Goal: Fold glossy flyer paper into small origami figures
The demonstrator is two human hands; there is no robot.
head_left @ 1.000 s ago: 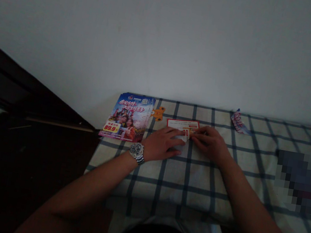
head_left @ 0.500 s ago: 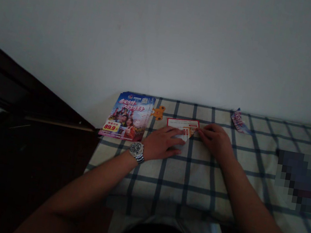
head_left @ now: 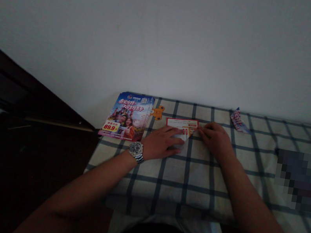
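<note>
A small folded paper flyer [head_left: 181, 122], white with a red border and orange print, lies on the checked cloth in front of me. My left hand [head_left: 159, 143], with a metal wristwatch on its wrist, rests flat on the flyer's lower left part with the fingers spread. At the flyer's right edge, the thumb and fingers of my right hand [head_left: 214, 138] pinch together on the paper. Part of the flyer is hidden beneath my left fingers.
A stack of colourful flyers [head_left: 127, 117] lies at the left, with an orange bear-shaped piece [head_left: 157, 112] beside it. A crumpled or torn piece of printed paper [head_left: 238, 120] lies at the back right. A blurred-out dark object [head_left: 302, 181] is at the far right. Behind stands a wall [head_left: 169, 35].
Both hands stay almost where they were. My right fingers have shifted very slightly along the flyer's right edge.
</note>
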